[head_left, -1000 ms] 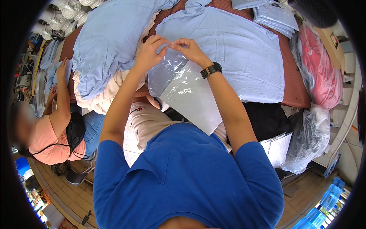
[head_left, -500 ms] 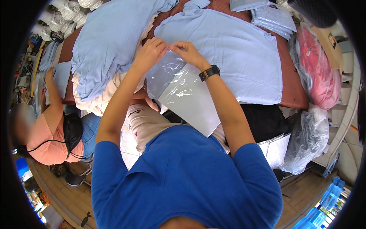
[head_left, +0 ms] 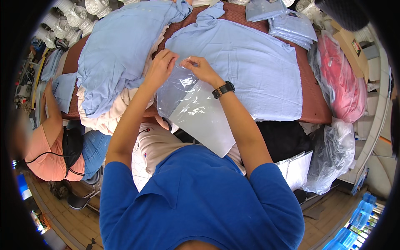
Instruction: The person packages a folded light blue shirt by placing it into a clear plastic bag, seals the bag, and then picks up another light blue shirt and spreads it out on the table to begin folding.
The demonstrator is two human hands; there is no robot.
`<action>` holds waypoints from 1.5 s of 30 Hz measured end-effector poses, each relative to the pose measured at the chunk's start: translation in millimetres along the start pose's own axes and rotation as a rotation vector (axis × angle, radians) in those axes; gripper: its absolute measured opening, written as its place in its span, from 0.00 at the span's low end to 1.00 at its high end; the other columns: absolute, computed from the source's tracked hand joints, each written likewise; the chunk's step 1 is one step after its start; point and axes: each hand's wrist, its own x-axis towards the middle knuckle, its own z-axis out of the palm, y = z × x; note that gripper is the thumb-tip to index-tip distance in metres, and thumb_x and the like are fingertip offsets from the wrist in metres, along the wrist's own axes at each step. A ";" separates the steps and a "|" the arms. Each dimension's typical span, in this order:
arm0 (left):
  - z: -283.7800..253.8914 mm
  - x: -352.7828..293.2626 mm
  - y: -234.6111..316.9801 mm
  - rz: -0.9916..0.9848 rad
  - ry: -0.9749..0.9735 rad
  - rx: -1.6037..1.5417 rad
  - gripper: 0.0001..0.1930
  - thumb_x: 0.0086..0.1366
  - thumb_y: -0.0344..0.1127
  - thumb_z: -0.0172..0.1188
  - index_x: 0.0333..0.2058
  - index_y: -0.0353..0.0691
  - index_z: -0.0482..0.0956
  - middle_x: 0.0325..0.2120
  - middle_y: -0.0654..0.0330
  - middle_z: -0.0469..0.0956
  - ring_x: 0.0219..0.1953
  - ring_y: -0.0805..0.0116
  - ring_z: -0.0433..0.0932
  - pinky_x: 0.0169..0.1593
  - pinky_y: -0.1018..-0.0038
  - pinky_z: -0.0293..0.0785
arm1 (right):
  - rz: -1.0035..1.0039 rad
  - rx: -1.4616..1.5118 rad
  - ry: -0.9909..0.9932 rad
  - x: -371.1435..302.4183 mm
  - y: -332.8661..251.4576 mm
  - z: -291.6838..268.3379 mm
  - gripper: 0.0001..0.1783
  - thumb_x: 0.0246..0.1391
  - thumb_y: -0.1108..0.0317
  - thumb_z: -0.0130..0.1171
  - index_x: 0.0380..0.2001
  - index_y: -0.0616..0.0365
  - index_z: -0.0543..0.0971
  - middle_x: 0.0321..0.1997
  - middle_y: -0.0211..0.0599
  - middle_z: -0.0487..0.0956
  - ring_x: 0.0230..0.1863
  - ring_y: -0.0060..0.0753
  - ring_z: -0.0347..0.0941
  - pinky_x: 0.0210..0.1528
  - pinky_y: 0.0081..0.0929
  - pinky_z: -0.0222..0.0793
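A clear plastic bag (head_left: 200, 112) with a pale, stiff-looking sheet in or behind it hangs slantwise in front of me, its lower corner over my lap. My left hand (head_left: 161, 68) is closed in a pinch at the bag's upper edge. A short gap away, my right hand (head_left: 201, 70), with a dark watch on its wrist, pinches the same edge. Beyond the right hand a light blue shirt (head_left: 254, 71) lies spread on the brown-covered table (head_left: 314, 89). To the left of the left hand is a heap of light blue garments (head_left: 118, 54).
Bagged folded blue shirts (head_left: 291, 27) are stacked at the far right. Beside them lie a clear bag with red cloth (head_left: 341, 79) and a cardboard box (head_left: 352, 52). A co-worker (head_left: 46, 150) sits at left, reaching over folded blue cloth. White busts (head_left: 68, 21) stand behind.
My hands have moved slightly apart, widening the gap between their fingertips at the bag's edge. The view has shifted a little. The co-worker's arm has moved slightly.
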 end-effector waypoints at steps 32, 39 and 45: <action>10.3 -2.6 15.3 0.075 0.027 0.084 0.08 0.60 0.28 0.65 0.38 0.37 0.80 0.36 0.56 0.77 0.41 0.54 0.76 0.45 0.62 0.71 | 0.003 0.083 0.046 -3.1 2.1 -9.7 0.09 0.59 0.69 0.66 0.41 0.61 0.84 0.41 0.28 0.84 0.42 0.18 0.75 0.48 0.19 0.70; 10.2 -2.3 15.7 0.074 0.028 0.136 0.08 0.58 0.27 0.66 0.37 0.37 0.81 0.34 0.57 0.78 0.40 0.55 0.76 0.45 0.62 0.71 | 0.021 0.090 0.049 -5.1 -2.8 -9.8 0.11 0.59 0.67 0.67 0.42 0.61 0.84 0.40 0.27 0.84 0.42 0.17 0.74 0.48 0.19 0.69; 16.0 -1.8 9.9 0.118 0.046 0.130 0.07 0.58 0.25 0.65 0.36 0.35 0.81 0.33 0.56 0.77 0.39 0.55 0.76 0.44 0.62 0.71 | 0.026 0.095 0.057 -5.8 -2.2 -9.6 0.11 0.59 0.66 0.67 0.42 0.61 0.84 0.40 0.27 0.84 0.42 0.17 0.74 0.48 0.19 0.70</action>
